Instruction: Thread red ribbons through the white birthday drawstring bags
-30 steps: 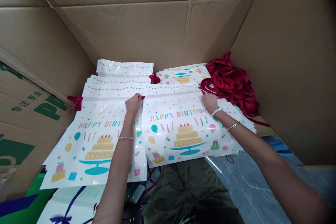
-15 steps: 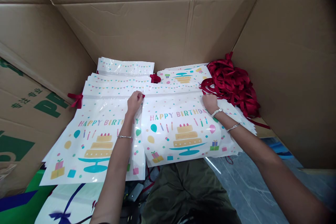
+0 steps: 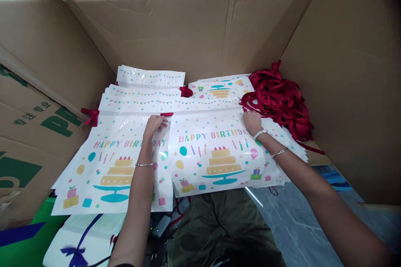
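- Left hand: the grip is partly curled, fingers bent down onto the top of the left bag, just below a red ribbon strip; whether it pinches plastic or ribbon cannot be told.
- Right hand: the grip is also partly curled, fingers resting on the top edge of the right bag, just beside a loop of the ribbon pile; whether it has hold of anything cannot be told.
- Left bag: white plastic, printed "HAPPY BIRTHDAY" with a cake, lying flat on a stack at near left, under the left forearm.
- Right bag: the same print, lying flat just beside the left bag, its edge slightly overlapping, with more bags fanned beneath it.
- Far stacks: bags with bunting print at far left, and cake-printed bags at far right.
- Ribbon pile: tangled dark red ribbon at far right, touching the bags.
- Red ties: one at the left stack's edge, one between the far stacks.
- Cardboard box walls rise around the far side.
- Near the bottom: olive trousers, a grey floor, and a bag with a blue bow.
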`<state>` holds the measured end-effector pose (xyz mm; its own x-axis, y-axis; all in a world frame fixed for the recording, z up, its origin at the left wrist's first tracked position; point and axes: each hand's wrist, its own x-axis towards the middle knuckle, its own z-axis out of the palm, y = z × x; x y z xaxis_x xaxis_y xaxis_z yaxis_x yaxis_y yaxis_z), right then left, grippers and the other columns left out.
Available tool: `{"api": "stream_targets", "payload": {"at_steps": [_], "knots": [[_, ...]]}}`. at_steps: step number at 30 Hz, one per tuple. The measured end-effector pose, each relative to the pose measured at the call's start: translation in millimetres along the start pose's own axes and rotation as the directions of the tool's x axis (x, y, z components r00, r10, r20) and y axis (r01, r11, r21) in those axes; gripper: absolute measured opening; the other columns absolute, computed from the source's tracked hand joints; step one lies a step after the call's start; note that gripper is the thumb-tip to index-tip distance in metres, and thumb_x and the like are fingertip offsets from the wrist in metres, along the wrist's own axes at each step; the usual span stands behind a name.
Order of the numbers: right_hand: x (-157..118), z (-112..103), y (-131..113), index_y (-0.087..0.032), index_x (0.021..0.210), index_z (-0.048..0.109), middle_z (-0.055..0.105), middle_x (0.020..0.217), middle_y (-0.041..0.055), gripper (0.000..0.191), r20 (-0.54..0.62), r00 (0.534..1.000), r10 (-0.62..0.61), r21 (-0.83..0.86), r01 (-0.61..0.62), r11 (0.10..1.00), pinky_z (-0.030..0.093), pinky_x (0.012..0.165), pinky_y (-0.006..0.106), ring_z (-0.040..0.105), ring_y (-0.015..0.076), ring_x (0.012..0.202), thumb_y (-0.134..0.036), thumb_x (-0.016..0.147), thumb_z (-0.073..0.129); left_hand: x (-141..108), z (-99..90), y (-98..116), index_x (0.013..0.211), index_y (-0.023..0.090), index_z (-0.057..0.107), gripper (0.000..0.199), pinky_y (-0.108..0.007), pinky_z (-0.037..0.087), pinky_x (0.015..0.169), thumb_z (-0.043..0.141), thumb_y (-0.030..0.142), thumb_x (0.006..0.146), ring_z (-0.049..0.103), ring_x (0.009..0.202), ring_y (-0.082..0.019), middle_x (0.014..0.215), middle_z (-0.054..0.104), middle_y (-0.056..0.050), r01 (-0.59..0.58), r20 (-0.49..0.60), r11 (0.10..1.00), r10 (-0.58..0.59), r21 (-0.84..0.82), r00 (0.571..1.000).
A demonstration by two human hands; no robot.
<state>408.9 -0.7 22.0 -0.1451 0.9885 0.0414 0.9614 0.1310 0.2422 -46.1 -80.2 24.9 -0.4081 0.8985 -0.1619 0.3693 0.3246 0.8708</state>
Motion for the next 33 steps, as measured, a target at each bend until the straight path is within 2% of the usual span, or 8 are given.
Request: {"api": "stream_targets", "payload": {"at_steps": [3,11,16,20,23,26,29,33], "knots": [[-1.2,-1.7,-0.1,0.003,0.117,0.075,0.071,0.111,0.0305,0.042,0.004,1.0,-0.001,-0.003,0.001,1.0,0.05,0.082,0.035,0.069,0.0339,0.112,-0.002,0.1,0.036,-4.8,2.6,3.3,0.076,0.014,0.073,0.017,-0.022,0.026,0.041,0.075,0.027,0.066,0.043,0.044,-0.008,0.075,0.074,-0.013,0.084,0.084,0.984,-0.071,-0.158,0.994],[-1.2,-1.8,-0.1,0.003,0.117,0.075,0.071,0.11,0.0313,0.044,0.003,1.0,0.003,-0.001,-0.003,1.0,0.051,0.081,0.037,0.068,0.0351,0.11,0.0,0.099,0.036,-5.0,5.7,-0.7,0.088,0.013,0.07,0.024,-0.018,0.028,0.042,0.077,0.028,0.07,0.046,0.047,-0.005,0.09,0.077,-0.014,0.004,0.003,0.929,-0.003,-0.371,1.0],[-0.6,-2.4,-0.5,0.002,0.116,0.075,0.072,0.108,0.0305,0.042,0.009,1.0,0.016,0.004,-0.016,1.0,0.049,0.08,0.035,0.068,0.034,0.109,-0.001,0.099,0.037,4.1,11.9,-4.7,0.101,0.016,0.067,0.032,-0.019,0.025,0.042,0.076,0.027,0.073,0.048,0.047,-0.007,0.09,0.077,-0.013,0.01,-0.004,0.916,-0.013,-0.402,1.0],[-0.3,-2.1,-0.6,0.001,0.117,0.075,0.072,0.11,0.0293,0.042,0.017,0.999,0.027,0.007,-0.027,1.0,0.048,0.08,0.035,0.068,0.0341,0.11,-0.001,0.099,0.037,9.8,17.5,-7.9,0.101,0.018,0.063,0.031,-0.021,0.024,0.043,0.071,0.023,0.071,0.047,0.047,-0.008,0.085,0.075,-0.008,-0.01,-0.054,0.937,-0.009,-0.35,0.999],[0.6,0.2,-0.2,0.002,0.117,0.075,0.071,0.11,0.0299,0.042,0.01,1.0,0.028,0.009,-0.028,1.0,0.049,0.08,0.035,0.068,0.0344,0.111,-0.001,0.099,0.037,15.4,21.3,-12.7,0.108,0.023,0.053,0.043,-0.022,0.031,0.047,0.074,0.021,0.07,0.051,0.049,-0.012,0.076,0.071,-0.001,-0.066,-0.215,0.967,0.012,-0.244,0.977],[1.9,2.8,0.4,0.003,0.118,0.075,0.071,0.109,0.0305,0.042,0.003,1.0,0.025,0.01,-0.025,1.0,0.049,0.081,0.035,0.068,0.0341,0.11,-0.001,0.099,0.038,18.9,22.8,-15.8,0.104,0.025,0.049,0.046,-0.026,0.041,0.059,0.079,0.025,0.069,0.064,0.067,-0.019,0.076,0.07,-0.001,-0.097,-0.363,0.995,0.087,-0.008,0.928],[2.6,3.3,0.7,0.002,0.118,0.075,0.071,0.11,0.03,0.042,0.002,1.0,0.022,0.01,-0.022,1.0,0.051,0.082,0.037,0.068,0.0348,0.111,-0.001,0.1,0.036,17.9,22.0,-14.2,0.094,0.024,0.056,0.031,-0.031,0.044,0.069,0.077,0.032,0.073,0.07,0.086,-0.026,0.078,0.074,-0.006,-0.043,-0.369,0.982,0.109,0.183,0.923],[1.7,0.6,0.3,0.002,0.118,0.075,0.071,0.11,0.0304,0.042,0.01,1.0,0.022,0.001,-0.022,1.0,0.052,0.082,0.038,0.068,0.0352,0.111,-0.001,0.099,0.037,15.1,22.1,-9.2,0.091,0.021,0.067,0.02,-0.033,0.045,0.067,0.069,0.036,0.077,0.069,0.078,-0.026,0.076,0.075,-0.007,0.005,-0.287,0.976,0.059,0.219,0.956]]}}
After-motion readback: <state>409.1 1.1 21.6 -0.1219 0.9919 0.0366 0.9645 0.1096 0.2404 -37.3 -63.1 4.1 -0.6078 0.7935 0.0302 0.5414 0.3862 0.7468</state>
